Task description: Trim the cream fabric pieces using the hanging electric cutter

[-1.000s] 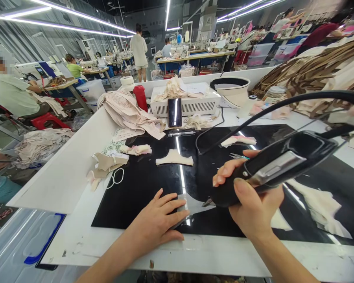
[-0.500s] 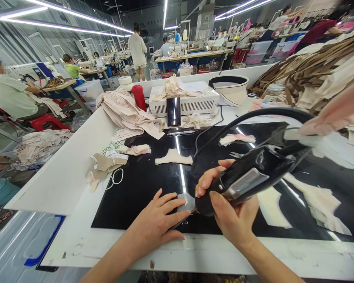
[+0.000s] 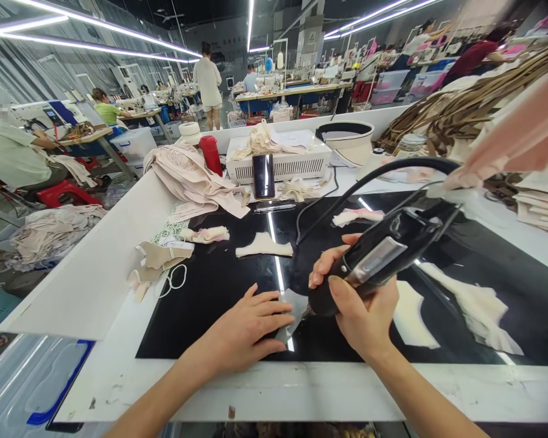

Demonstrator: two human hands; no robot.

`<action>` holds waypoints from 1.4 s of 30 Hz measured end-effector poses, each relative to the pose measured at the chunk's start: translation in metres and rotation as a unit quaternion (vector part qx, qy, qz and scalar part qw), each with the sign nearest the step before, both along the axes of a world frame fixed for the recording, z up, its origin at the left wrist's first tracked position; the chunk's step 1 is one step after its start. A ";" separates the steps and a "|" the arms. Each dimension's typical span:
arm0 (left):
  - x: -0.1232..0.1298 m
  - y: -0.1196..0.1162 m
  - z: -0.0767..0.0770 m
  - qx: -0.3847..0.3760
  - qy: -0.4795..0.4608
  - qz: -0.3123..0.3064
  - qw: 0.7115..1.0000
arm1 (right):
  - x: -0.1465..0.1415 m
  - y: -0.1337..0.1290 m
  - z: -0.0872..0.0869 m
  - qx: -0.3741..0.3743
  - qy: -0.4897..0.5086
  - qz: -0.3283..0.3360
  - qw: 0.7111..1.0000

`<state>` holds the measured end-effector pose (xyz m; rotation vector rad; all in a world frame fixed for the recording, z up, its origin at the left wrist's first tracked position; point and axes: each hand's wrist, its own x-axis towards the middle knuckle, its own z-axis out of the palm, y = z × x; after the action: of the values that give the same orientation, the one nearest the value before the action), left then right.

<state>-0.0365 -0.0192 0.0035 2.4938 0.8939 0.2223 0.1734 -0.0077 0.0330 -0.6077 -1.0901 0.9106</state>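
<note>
My left hand [image 3: 251, 325] lies flat with its fingers spread, the fingertips on a thin translucent grey piece [image 3: 293, 313] on the glossy black board [image 3: 201, 316]. My right hand [image 3: 363, 298] is wrapped round a black handheld tool [image 3: 383, 249] with a silver panel and a thick cable. The tool's narrow tip meets the right edge of the translucent piece. Beyond the hands is a cream curved fabric piece [image 3: 265, 244]. Right of my right hand lie a cream piece [image 3: 413, 313] and a crumpled cream piece [image 3: 481, 304].
A phone [image 3: 263, 176] leans on a white vented box [image 3: 296, 163]. Behind the board are a red cylinder [image 3: 210, 155] and heaped beige fabric [image 3: 196, 176]. Pinkish fabric [image 3: 511, 140] hangs at the right, blurred, by the cable. Other people sit or stand farther back.
The tool tip has shifted slightly right and away from my left fingers, and more of the translucent piece shows between them. The whole view has moved a little.
</note>
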 end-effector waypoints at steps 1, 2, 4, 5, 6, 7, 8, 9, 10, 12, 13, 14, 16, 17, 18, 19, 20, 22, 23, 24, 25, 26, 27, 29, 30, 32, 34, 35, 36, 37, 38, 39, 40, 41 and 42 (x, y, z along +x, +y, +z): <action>0.001 0.001 0.000 -0.003 0.001 -0.002 1.000 | 0.001 0.000 0.000 0.000 -0.001 -0.001 1.000; 0.001 0.002 0.000 -0.004 0.002 -0.004 1.000 | 0.001 0.001 0.000 -0.001 -0.001 -0.001 1.000; 0.001 0.003 0.000 -0.004 0.003 -0.005 1.000 | 0.001 0.000 0.001 -0.008 0.000 -0.004 1.000; 0.001 0.003 0.000 -0.004 0.001 -0.004 1.000 | 0.001 -0.001 0.001 -0.012 0.003 -0.005 1.000; 0.001 0.003 -0.001 -0.004 -0.001 -0.004 1.000 | 0.000 -0.002 0.002 -0.014 0.008 -0.003 1.000; 0.000 0.003 -0.001 -0.005 -0.003 -0.004 1.000 | -0.001 -0.004 0.003 -0.015 0.013 0.000 1.000; -0.001 0.003 -0.002 -0.006 -0.004 -0.003 1.000 | -0.003 -0.005 0.003 -0.016 0.017 0.002 1.000; -0.001 0.003 -0.002 -0.008 -0.004 -0.003 1.000 | -0.004 -0.006 0.004 -0.016 0.019 0.004 1.000; -0.001 0.003 -0.003 -0.010 -0.006 -0.003 1.000 | -0.006 -0.008 0.004 -0.015 0.019 0.005 1.000; -0.001 0.004 -0.003 -0.013 -0.008 -0.003 1.000 | -0.009 -0.010 0.004 -0.014 0.019 0.007 1.000; -0.001 0.004 -0.004 -0.014 -0.007 -0.003 1.000 | -0.010 -0.010 0.004 -0.013 0.020 0.010 1.000; -0.001 0.004 -0.003 -0.016 -0.006 -0.003 1.000 | -0.011 -0.011 0.004 -0.012 0.023 0.014 1.000; -0.001 0.004 -0.003 -0.019 -0.003 -0.003 1.000 | -0.012 -0.011 0.003 -0.012 0.028 0.017 0.999; 0.000 0.004 -0.003 -0.021 -0.002 -0.002 1.000 | -0.012 -0.011 0.003 -0.014 0.028 0.015 0.999; 0.000 0.004 -0.002 -0.021 -0.002 -0.002 1.000 | -0.013 -0.011 0.003 -0.017 0.023 0.011 1.000; 0.000 0.004 -0.002 -0.021 -0.004 -0.001 1.000 | -0.013 -0.011 0.003 -0.021 0.019 0.007 1.000; 0.000 0.004 -0.002 -0.022 -0.006 -0.002 1.000 | -0.013 -0.011 0.003 -0.022 0.014 0.005 1.000; 0.000 0.005 -0.002 -0.023 -0.009 -0.001 1.000 | -0.013 -0.012 0.004 -0.020 0.009 0.008 1.000; 0.000 0.005 -0.002 -0.024 -0.010 -0.001 1.000 | -0.014 -0.013 0.004 -0.018 0.011 0.012 1.000; 0.000 0.005 -0.002 -0.025 -0.010 -0.001 1.000 | -0.015 -0.014 0.005 -0.015 0.014 0.015 1.000; 0.000 0.005 -0.002 -0.026 -0.011 0.000 1.000 | -0.016 -0.015 0.005 -0.012 0.016 0.017 1.000; -0.001 0.005 -0.002 -0.027 -0.011 0.000 1.000 | -0.017 -0.016 0.005 -0.008 0.016 0.019 1.000; -0.001 0.005 -0.002 -0.027 -0.012 0.000 1.000 | -0.018 -0.018 0.005 -0.003 0.015 0.020 1.000; -0.001 0.004 -0.002 -0.024 -0.012 0.000 1.000 | -0.020 -0.020 0.005 0.005 0.009 0.026 1.000; -0.001 0.004 -0.002 -0.023 -0.011 0.001 1.000 | -0.022 -0.021 0.004 0.007 0.007 0.030 1.000; 0.000 0.004 0.000 -0.025 -0.010 0.001 1.000 | -0.023 -0.022 0.003 0.007 0.009 0.034 0.999; 0.001 0.004 0.002 -0.032 -0.007 0.002 0.999 | -0.025 -0.023 0.003 0.002 0.011 0.028 1.000; 0.002 0.004 0.003 -0.034 -0.006 0.001 0.999 | -0.025 -0.024 0.003 0.000 0.008 0.023 1.000; 0.002 0.004 0.004 -0.035 -0.004 0.000 0.999 | -0.026 -0.024 0.003 -0.001 0.002 0.019 1.000; 0.002 0.004 0.004 -0.036 -0.003 -0.001 0.999 | -0.026 -0.025 0.004 0.000 -0.004 0.015 1.000; 0.002 0.005 0.004 -0.036 -0.002 -0.002 0.999 | -0.026 -0.025 0.004 0.002 -0.011 0.015 1.000; 0.002 0.005 0.004 -0.036 -0.001 -0.003 0.999 | -0.025 -0.025 0.005 0.003 -0.016 0.018 1.000; 0.002 0.005 0.003 -0.036 0.000 -0.003 0.999 | -0.024 -0.025 0.006 0.005 -0.017 0.025 1.000; 0.001 0.004 0.002 -0.036 0.001 -0.002 0.999 | -0.023 -0.025 0.006 0.006 -0.013 0.032 0.999; 0.001 0.004 0.002 -0.034 0.002 0.000 0.999 | -0.021 -0.024 0.006 0.005 -0.003 0.036 0.999</action>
<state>-0.0355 -0.0152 0.0051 2.4327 0.8868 0.1842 0.1527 -0.0317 0.0393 -0.5666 -1.1282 0.9663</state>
